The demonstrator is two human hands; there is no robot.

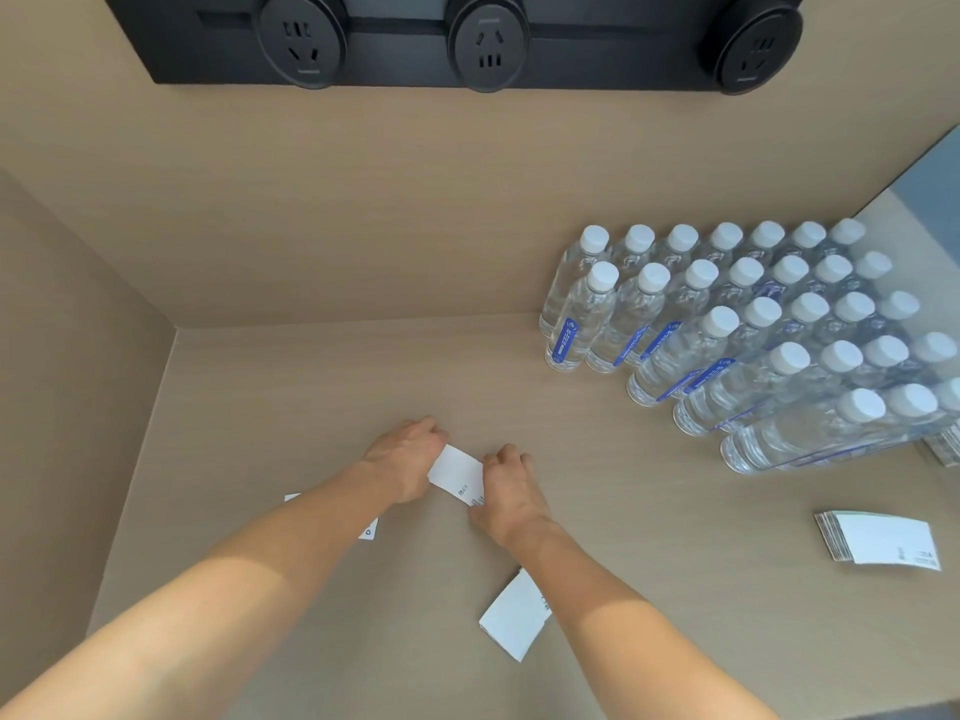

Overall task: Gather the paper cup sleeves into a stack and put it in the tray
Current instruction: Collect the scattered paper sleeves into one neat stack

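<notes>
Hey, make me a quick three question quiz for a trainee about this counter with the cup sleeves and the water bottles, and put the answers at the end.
1. True or false: both hands grip the same white sleeve.
2. Multiple choice: where does the ready stack of sleeves lie? A) under the sockets B) at the right of the counter, in front of the water bottles C) in a tray
3. Fill in: besides the held sleeve and the stack, ___ loose sleeves lie on the counter.

Key:
1. True: left hand and right hand each hold an end.
2. B
3. Two: one under the left forearm, one under the right forearm.
</notes>
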